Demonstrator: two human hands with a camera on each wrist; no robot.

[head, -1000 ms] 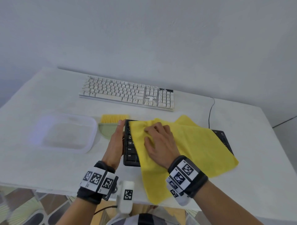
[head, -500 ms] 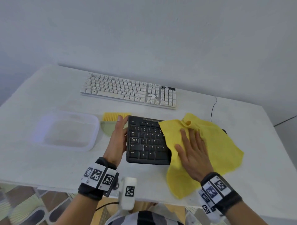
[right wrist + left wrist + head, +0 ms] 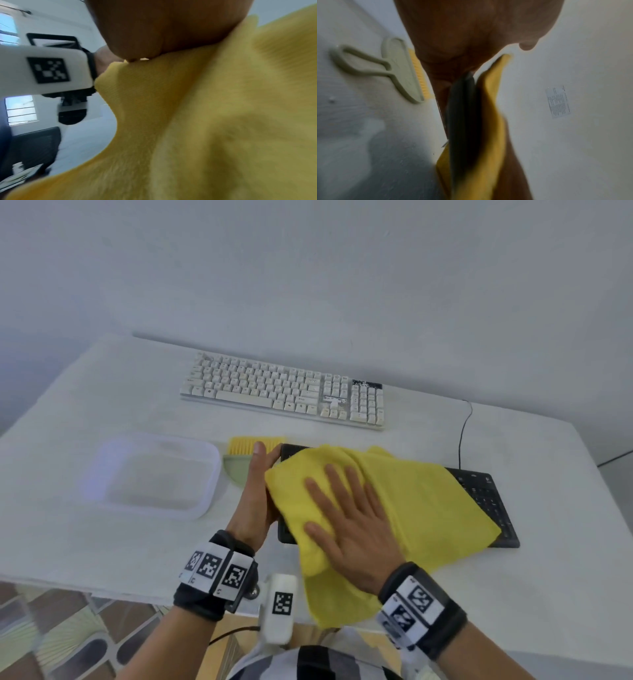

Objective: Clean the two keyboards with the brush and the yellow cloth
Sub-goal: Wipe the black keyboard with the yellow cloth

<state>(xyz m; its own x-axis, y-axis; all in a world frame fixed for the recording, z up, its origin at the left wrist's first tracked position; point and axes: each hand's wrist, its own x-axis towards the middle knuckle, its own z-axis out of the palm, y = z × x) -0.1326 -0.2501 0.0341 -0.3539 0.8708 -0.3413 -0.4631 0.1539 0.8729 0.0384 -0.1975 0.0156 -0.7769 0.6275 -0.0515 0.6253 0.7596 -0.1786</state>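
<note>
Currently the yellow cloth [image 3: 394, 501] is pressed flat under the spread right hand [image 3: 349, 525] at the left end of the black keyboard [image 3: 489, 505], whose long axis runs rightward, its left edge braced by the straight-fingered left hand [image 3: 255, 501].

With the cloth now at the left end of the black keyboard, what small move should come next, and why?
Probably slide the right hand, flat on the yellow cloth, rightward: the black keyboard shows uncovered keys at its right end, and the left hand braces its left edge.
</note>
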